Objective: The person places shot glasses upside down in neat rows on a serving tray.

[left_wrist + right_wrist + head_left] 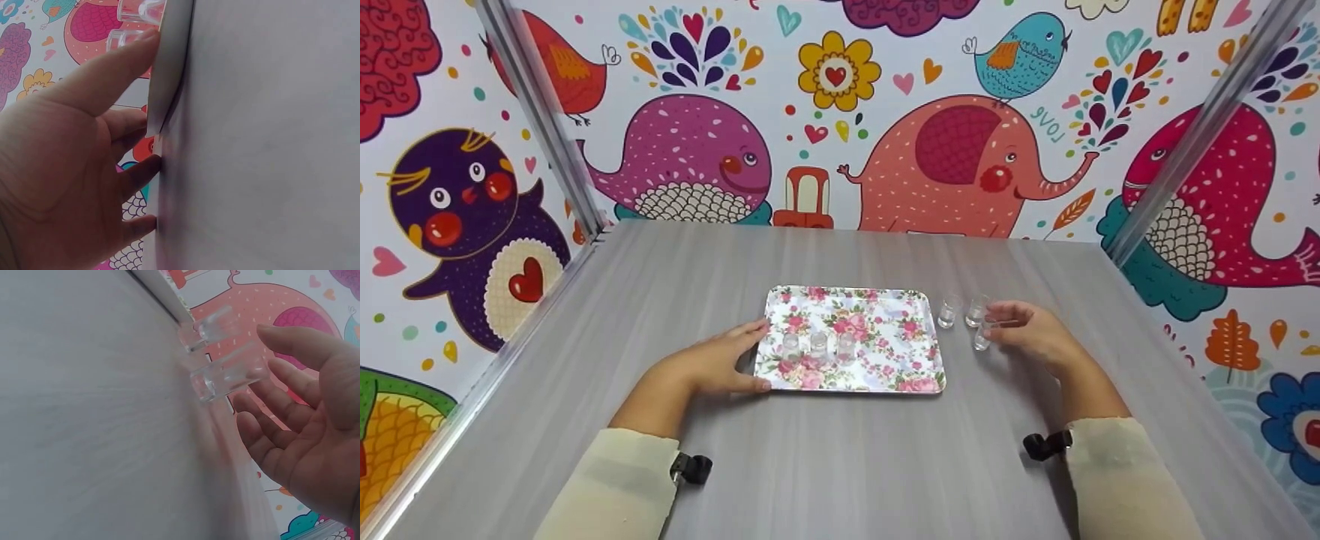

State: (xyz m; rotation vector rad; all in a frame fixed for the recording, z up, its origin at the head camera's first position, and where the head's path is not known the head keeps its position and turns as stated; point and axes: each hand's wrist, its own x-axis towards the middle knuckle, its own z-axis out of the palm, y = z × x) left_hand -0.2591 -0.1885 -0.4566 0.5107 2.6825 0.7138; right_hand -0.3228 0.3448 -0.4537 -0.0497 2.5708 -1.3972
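Observation:
A white tray with pink flowers (885, 337) lies on the table in the head view. Three small clear shot glasses stand in a row on its left half, the middle glass (818, 348) among them. My left hand (712, 360) spans the tray's left end, thumb touching the near corner and fingers at the left edge; the left wrist view shows the thumb on the rim (169, 62). Three more glasses stand right of the tray. My right hand (1031, 334) is beside them, fingertips right at the nearest glass (981, 341). In the right wrist view, thumb and fingers are apart around the glass's rim (228, 377).
The grey wood-grain table (840, 465) extends around the tray. Patterned cartoon panels (825, 112) enclose its back and sides, with metal posts (547, 112) at the corners. Black wrist cameras are strapped near both sleeves, one camera (694, 469) at the left.

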